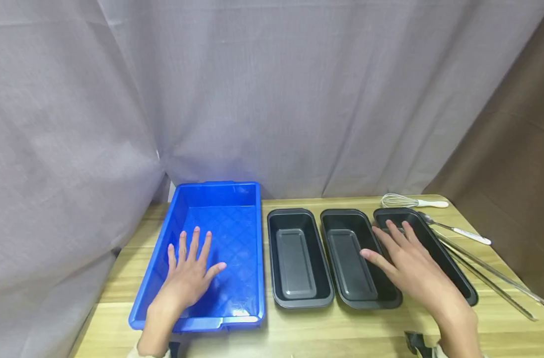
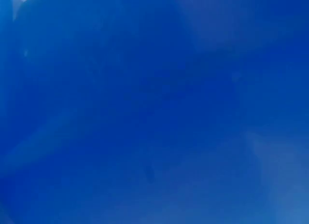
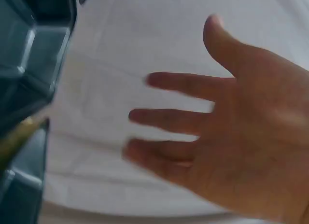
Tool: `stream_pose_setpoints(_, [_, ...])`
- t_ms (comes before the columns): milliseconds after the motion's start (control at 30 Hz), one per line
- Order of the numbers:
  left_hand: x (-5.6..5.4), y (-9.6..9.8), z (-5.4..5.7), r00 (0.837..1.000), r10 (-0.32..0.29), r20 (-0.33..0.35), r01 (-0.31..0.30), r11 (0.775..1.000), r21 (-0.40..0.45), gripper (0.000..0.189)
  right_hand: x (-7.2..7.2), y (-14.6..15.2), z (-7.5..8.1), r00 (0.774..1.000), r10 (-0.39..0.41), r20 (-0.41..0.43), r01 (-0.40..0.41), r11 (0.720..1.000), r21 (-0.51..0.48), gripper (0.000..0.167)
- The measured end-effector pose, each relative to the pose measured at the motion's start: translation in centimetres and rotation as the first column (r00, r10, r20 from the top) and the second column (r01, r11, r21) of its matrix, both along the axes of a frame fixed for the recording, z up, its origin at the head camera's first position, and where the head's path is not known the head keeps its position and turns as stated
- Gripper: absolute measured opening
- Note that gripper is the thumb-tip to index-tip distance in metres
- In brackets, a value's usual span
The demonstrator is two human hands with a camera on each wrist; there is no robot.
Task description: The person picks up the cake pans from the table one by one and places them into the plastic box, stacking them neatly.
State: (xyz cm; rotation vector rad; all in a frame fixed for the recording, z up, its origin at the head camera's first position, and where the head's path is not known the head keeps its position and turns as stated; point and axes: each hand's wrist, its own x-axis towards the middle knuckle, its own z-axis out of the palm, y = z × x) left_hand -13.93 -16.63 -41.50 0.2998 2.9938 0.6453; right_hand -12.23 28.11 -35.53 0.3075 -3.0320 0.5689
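My left hand [image 1: 187, 278] is held over the blue plastic tub [image 1: 261, 258], fingers spread and nothing in them. Blue plastic [image 2: 154, 108] fills the left wrist view, with no hand visible there. On the other side, my right hand [image 1: 410, 268] hovers above the middle loaf pan [image 1: 349, 263] and the right loaf pan [image 1: 437, 243], covering part of both. Its fingers are spread apart and hold nothing, as the palm [image 3: 251, 132] in the right wrist view confirms. The left loaf pan [image 1: 296, 263] stands between the tub and the middle pan.
At the back right lies a whisk [image 1: 428, 203] with a white handle. A spoon [image 1: 473, 235] and two long metal strips [image 1: 491, 271], perhaps tongs, lie right of the pans. Grey cloth [image 1: 272, 99] hangs behind the wooden table [image 1: 339, 338]; brown cloth [image 1: 517, 189] hangs at right.
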Motion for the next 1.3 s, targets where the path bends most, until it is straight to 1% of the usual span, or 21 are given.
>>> stream_pose_setpoints(67, [-0.1, -0.6, 0.2, 0.999, 0.003, -0.039, -0.003, 1.000, 0.004, 0.081, 1.0, -0.5, -0.7, 0.997, 0.044, -0.064, -0.051, 0.992, -0.114, 0.061])
stream_pose_setpoints(100, [-0.1, -0.9, 0.3, 0.998, 0.013, -0.067, -0.013, 1.000, -0.005, 0.079, 1.6, -0.8, -1.4, 0.993, 0.100, -0.068, -0.112, 0.972, -0.205, 0.055])
stream_pose_setpoints(133, [-0.2, -1.3, 0.3, 0.996, 0.028, -0.091, -0.029, 0.999, -0.013, 0.077, 2.3, -1.0, -2.2, 0.983, 0.178, -0.037, -0.181, 0.933, -0.311, 0.052])
stream_pose_setpoints(167, [-0.2, -1.8, 0.4, 0.993, 0.048, -0.111, -0.050, 0.999, -0.014, 0.076, 2.9, -1.2, -3.2, 0.963, 0.267, 0.016, -0.235, 0.873, -0.428, 0.052])
stream_pose_setpoints(200, [-0.3, -2.4, 0.4, 0.989, 0.072, -0.129, -0.074, 0.997, -0.016, 0.075, 3.5, -1.4, -4.2, 0.932, 0.348, 0.104, -0.239, 0.802, -0.547, 0.053])
stream_pose_setpoints(267, [-0.5, -3.6, 0.4, 0.983, 0.119, -0.138, -0.123, 0.992, -0.019, 0.074, 4.4, -1.8, -6.3, 0.832, 0.485, 0.271, -0.165, 0.682, -0.713, 0.059])
stream_pose_setpoints(333, [-0.7, -5.0, 0.3, 0.983, 0.151, -0.104, -0.152, 0.988, 0.000, 0.077, 4.8, -2.3, -8.0, 0.748, 0.541, 0.383, -0.073, 0.642, -0.763, 0.068])
stream_pose_setpoints(400, [-0.9, -6.3, 0.1, 0.983, 0.171, -0.065, -0.170, 0.985, 0.024, 0.081, 4.9, -3.0, -9.5, 0.731, 0.540, 0.417, -0.009, 0.619, -0.785, 0.077])
stream_pose_setpoints(500, [-1.2, -7.8, -0.2, 0.984, 0.179, 0.014, -0.180, 0.982, 0.064, 0.086, 4.8, -4.5, -11.1, 0.765, 0.521, 0.377, 0.028, 0.559, -0.829, 0.090])
stream_pose_setpoints(533, [-1.3, -8.1, -0.3, 0.983, 0.180, 0.033, -0.181, 0.981, 0.068, 0.086, 4.7, -4.9, -11.4, 0.782, 0.509, 0.358, 0.037, 0.536, -0.843, 0.093])
stream_pose_setpoints(600, [-1.5, -8.5, -0.5, 0.983, 0.179, 0.043, -0.182, 0.981, 0.068, 0.086, 4.3, -5.9, -11.9, 0.831, 0.458, 0.316, 0.040, 0.517, -0.855, 0.093])
stream_pose_setpoints(700, [-1.7, -8.4, -0.7, 0.983, 0.181, 0.012, -0.181, 0.981, 0.069, 0.083, 3.8, -7.0, -12.4, 0.891, 0.362, 0.273, 0.051, 0.519, -0.853, 0.086])
stream_pose_setpoints(800, [-1.9, -8.0, -1.0, 0.982, 0.184, -0.030, -0.181, 0.981, 0.072, 0.080, 3.4, -7.7, -12.6, 0.930, 0.265, 0.256, 0.070, 0.557, -0.828, 0.078])
stream_pose_setpoints(900, [-2.0, -7.9, -1.3, 0.983, 0.179, -0.052, -0.174, 0.981, 0.080, 0.078, 3.1, -8.3, -12.8, 0.940, 0.208, 0.272, 0.107, 0.576, -0.810, 0.074])
stream_pose_setpoints(1000, [-2.0, -8.0, -1.6, 0.984, 0.167, -0.067, -0.160, 0.982, 0.103, 0.077, 3.1, -8.4, -12.8, 0.931, 0.190, 0.312, 0.143, 0.596, -0.790, 0.080])
stream_pose_setpoints(1033, [-2.0, -8.0, -1.6, 0.984, 0.168, -0.065, -0.160, 0.980, 0.115, 0.077, 3.2, -8.3, -13.0, 0.937, 0.183, 0.298, 0.128, 0.615, -0.778, 0.082])
stream_pose_setpoints(1067, [-1.9, -8.1, -1.7, 0.984, 0.168, -0.060, -0.160, 0.979, 0.128, 0.077, 3.2, -8.2, -13.2, 0.942, 0.174, 0.288, 0.109, 0.652, -0.750, 0.085])
stream_pose_setpoints(1167, [-1.9, -8.1, -1.7, 0.985, 0.173, -0.017, -0.168, 0.972, 0.163, 0.078, 3.4, -7.5, -13.5, 0.939, 0.219, 0.266, 0.059, 0.660, -0.749, 0.095])
stream_pose_setpoints(1233, [-1.9, -8.1, -1.6, 0.984, 0.178, 0.019, -0.179, 0.967, 0.179, 0.079, 3.3, -7.0, -13.6, 0.938, 0.256, 0.234, 0.014, 0.645, -0.764, 0.098])
stream_pose_setpoints(1267, [-2.0, -8.2, -1.6, 0.983, 0.181, 0.031, -0.183, 0.966, 0.184, 0.079, 3.2, -6.8, -13.6, 0.923, 0.296, 0.246, 0.008, 0.624, -0.781, 0.100])
stream_pose_setpoints(1300, [-2.0, -8.2, -1.6, 0.982, 0.183, 0.042, -0.187, 0.964, 0.187, 0.079, 3.1, -6.6, -13.5, 0.903, 0.343, 0.260, 0.015, 0.578, -0.816, 0.102])
